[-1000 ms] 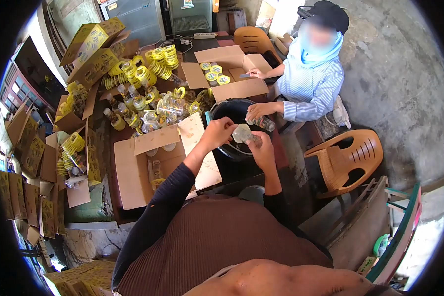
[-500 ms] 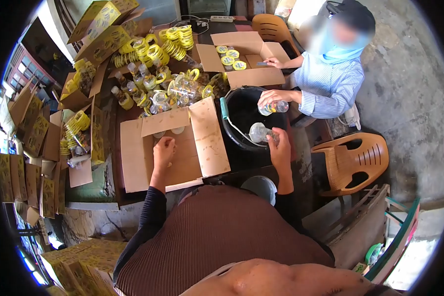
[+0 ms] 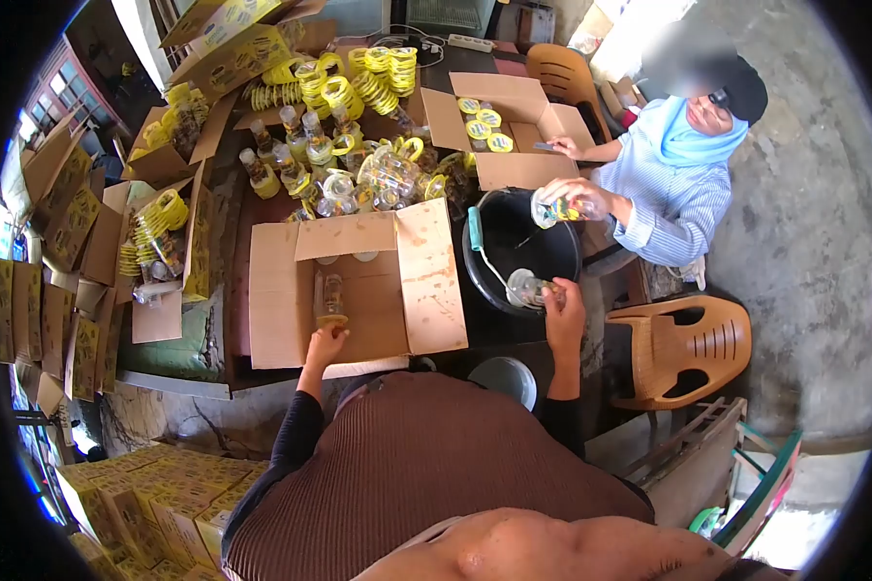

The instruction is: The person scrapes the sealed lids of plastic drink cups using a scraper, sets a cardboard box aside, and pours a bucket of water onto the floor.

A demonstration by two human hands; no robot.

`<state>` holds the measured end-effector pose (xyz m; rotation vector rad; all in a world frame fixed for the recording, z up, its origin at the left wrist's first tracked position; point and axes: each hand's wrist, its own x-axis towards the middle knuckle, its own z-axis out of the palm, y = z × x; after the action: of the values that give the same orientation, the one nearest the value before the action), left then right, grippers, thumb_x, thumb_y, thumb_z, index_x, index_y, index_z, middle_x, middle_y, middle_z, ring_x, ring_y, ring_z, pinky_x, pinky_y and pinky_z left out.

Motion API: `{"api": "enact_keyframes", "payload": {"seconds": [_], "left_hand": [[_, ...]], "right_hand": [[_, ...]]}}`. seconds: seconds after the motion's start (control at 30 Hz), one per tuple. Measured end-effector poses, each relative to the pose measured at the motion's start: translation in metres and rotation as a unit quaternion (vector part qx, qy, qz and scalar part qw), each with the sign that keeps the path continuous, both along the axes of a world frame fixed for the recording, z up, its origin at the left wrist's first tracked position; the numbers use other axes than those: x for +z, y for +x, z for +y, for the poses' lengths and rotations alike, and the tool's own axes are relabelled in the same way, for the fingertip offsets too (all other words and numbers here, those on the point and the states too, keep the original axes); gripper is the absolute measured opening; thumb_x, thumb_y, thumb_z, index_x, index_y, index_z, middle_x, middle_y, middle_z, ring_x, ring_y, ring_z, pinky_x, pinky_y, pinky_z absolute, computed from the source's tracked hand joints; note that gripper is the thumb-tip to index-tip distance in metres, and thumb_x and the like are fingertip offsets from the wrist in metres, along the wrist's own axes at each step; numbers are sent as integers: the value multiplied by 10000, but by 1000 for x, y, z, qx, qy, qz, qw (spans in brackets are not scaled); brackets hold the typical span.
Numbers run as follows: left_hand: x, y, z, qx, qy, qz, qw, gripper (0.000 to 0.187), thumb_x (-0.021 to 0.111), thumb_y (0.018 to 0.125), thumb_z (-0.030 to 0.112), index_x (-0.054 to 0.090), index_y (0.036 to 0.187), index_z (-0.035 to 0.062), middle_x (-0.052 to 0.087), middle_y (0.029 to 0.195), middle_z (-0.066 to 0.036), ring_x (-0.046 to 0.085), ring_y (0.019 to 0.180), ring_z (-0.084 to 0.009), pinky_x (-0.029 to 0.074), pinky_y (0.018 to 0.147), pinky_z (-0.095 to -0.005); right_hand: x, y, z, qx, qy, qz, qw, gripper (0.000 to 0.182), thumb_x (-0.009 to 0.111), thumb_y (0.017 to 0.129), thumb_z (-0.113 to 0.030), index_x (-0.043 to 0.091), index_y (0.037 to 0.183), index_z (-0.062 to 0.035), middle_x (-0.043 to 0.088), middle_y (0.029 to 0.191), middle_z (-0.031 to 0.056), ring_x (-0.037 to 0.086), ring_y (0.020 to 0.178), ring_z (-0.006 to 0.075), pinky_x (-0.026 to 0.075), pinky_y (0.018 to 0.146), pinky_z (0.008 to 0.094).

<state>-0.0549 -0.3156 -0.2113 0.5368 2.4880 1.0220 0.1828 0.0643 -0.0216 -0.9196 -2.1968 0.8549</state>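
Note:
My left hand (image 3: 326, 351) is closed at the near side of an open cardboard box (image 3: 419, 276). Its fingers pinch the broad, yellowish end of a clear plastic bottle (image 3: 332, 290), which extends into the box. Two pale round pieces lie by the box's far wall. Over the near right rim of a black bucket (image 3: 475, 276), my right hand (image 3: 565, 320) grips another clear plastic bottle (image 3: 527, 288) by its narrow part, the wide end pointing left. The bucket's handle has a turquoise grip (image 3: 475, 229).
Across the bucket, a co-worker (image 3: 678, 179) holds a labelled clear bottle (image 3: 550, 207) and a thin grey object. Clear bottles (image 3: 388, 176) and yellow rings (image 3: 383, 76) pile up behind my box. Another box (image 3: 513, 172) holds yellow-topped containers. An orange chair (image 3: 693, 353) stands right.
My left hand has drawn back toward me, and the bottle at its fingers now shows. The right-hand bottle has tilted lower at the bucket. The co-worker's bottle has turned and risen; my view shifted.

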Motion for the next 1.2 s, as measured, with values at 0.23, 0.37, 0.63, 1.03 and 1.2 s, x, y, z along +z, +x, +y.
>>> {"api": "enact_keyframes", "payload": {"seconds": [0.23, 0.37, 0.63, 1.03, 1.2], "left_hand": [[-6, 13, -4, -59, -42, -48, 996, 438, 640, 827, 395, 640, 1093, 47, 678, 951, -194, 655, 910, -319, 511, 798, -398], [-13, 12, -4, -60, -22, -61, 996, 435, 652, 820, 374, 639, 1087, 30, 675, 948, -202, 655, 900, -323, 512, 789, -403], [-16, 13, 1, -54, -19, -45, 997, 354, 657, 820, 303, 657, 1042, 28, 679, 935, -202, 664, 897, -327, 516, 787, -406], [7, -9, -2, -28, 99, -23, 994, 235, 653, 841, 157, 652, 1029, 16, 677, 926, -163, 673, 831, -250, 526, 753, -342], [19, -32, -1, -36, 83, 104, 990, 219, 663, 799, 125, 633, 998, 37, 600, 991, -168, 597, 910, -329, 480, 810, -421]], "right_hand": [[10, -12, -8, -44, 59, 42, 996, 288, 623, 878, -168, 555, 1095, 8, 586, 1043, 171, 580, 985, 310, 453, 848, 364], [14, -10, -6, -5, -23, -35, 999, 287, 617, 886, -183, 557, 1104, -7, 573, 1054, 180, 583, 964, 316, 456, 837, 371], [21, -21, -18, -55, 75, -4, 996, 312, 621, 889, -235, 558, 1110, -24, 584, 1037, 153, 585, 977, 311, 457, 833, 387], [19, -42, -36, -65, 107, 30, 992, 312, 639, 874, -198, 540, 1103, -10, 569, 1009, 164, 580, 947, 319, 464, 800, 385], [12, -44, -37, -41, 97, 6, 994, 280, 611, 891, -194, 541, 1089, -10, 559, 1033, 167, 578, 945, 328, 460, 803, 385]]}}
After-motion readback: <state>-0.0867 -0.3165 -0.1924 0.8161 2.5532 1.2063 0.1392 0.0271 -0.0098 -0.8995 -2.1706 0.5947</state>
